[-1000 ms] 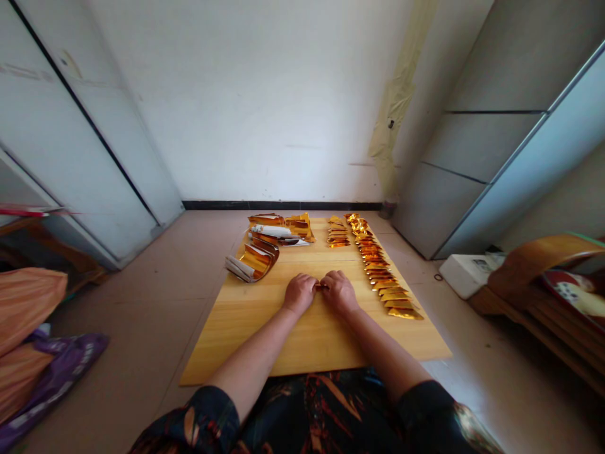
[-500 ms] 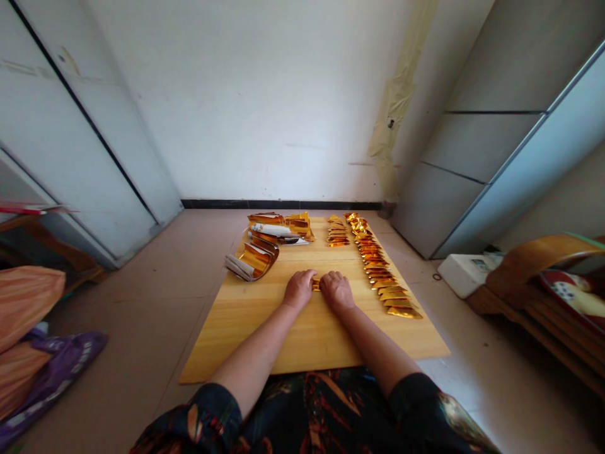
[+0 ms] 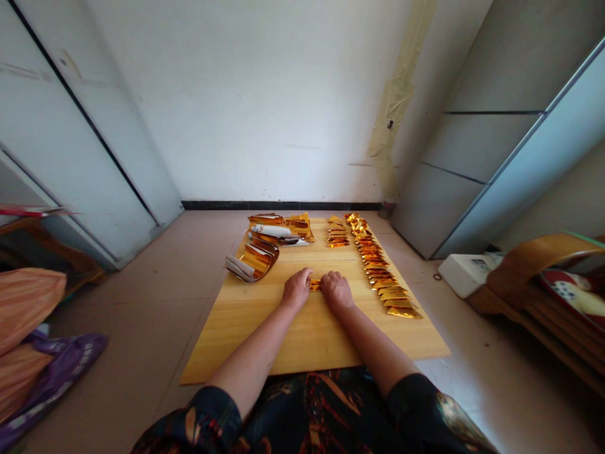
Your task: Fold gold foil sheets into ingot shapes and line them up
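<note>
Between my two hands, low over the wooden board (image 3: 265, 334), is a small strip of folded gold foil paper (image 3: 315, 285). My left hand (image 3: 297, 289) is closed on its left end, thumb and fingers pressed together. At the right end, my right hand (image 3: 337, 290) has its fingers curled down on the strip. Both palms face the board, so the fingertips are partly hidden. Folded gold foil pieces (image 3: 385, 277) lie in a long overlapping row along the board's right side. A shorter row of gold pieces (image 3: 338, 234) sits at the back, left of it.
Curled sheets of gold foil paper (image 3: 258, 257) and a heap of foil and white paper (image 3: 283, 228) lie at the board's back left. A grey cabinet (image 3: 472, 145) stands to the right, near a wooden seat (image 3: 534, 271). Orange and purple bags (image 3: 66, 359) are on the left.
My left hand has shifted slightly left, so more of the gold strip shows between my hands. My right hand and the foil rows look the same.
</note>
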The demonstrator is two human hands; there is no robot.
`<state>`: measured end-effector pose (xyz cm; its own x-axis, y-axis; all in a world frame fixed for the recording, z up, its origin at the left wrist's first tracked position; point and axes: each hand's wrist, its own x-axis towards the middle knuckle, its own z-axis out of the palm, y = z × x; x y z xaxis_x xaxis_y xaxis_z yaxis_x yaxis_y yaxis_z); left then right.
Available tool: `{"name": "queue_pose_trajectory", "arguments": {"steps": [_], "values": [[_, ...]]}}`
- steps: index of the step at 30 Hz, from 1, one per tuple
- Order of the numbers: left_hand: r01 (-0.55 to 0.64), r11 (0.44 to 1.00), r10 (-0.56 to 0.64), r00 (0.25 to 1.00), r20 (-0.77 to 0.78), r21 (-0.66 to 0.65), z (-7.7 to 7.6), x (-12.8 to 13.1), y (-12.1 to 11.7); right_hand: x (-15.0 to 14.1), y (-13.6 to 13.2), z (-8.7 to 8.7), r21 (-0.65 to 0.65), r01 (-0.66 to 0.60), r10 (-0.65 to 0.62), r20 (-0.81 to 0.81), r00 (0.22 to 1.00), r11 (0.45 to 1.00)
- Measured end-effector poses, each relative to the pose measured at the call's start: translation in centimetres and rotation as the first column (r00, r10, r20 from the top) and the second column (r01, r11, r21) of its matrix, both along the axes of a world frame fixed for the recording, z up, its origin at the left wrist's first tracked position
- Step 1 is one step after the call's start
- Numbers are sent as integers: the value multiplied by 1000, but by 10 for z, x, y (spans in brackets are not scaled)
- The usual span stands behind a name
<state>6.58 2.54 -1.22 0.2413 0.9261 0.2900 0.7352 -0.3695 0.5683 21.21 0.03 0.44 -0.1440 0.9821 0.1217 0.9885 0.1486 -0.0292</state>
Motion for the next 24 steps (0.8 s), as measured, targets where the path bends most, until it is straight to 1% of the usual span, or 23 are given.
{"name": "queue_pose_trajectory", "arguments": {"steps": [5, 13, 19, 24], "values": [[16, 1000, -16, 1000, 5, 16, -3, -1, 0, 2, -2, 0, 14, -22, 22, -6, 1000, 1000], [25, 999, -26, 999, 46, 21, -4, -5, -1, 1, -2, 0, 13, -1, 2, -15, 1000, 1000], [22, 999, -22, 1000, 10, 37, -7, -5, -1, 0, 0, 4, -21, 9, -10, -13, 1000, 1000], [5, 997, -7, 1000, 29, 75, -11, -4, 0, -7, -1, 6, 28, -45, 46, -29, 999, 999]]}}
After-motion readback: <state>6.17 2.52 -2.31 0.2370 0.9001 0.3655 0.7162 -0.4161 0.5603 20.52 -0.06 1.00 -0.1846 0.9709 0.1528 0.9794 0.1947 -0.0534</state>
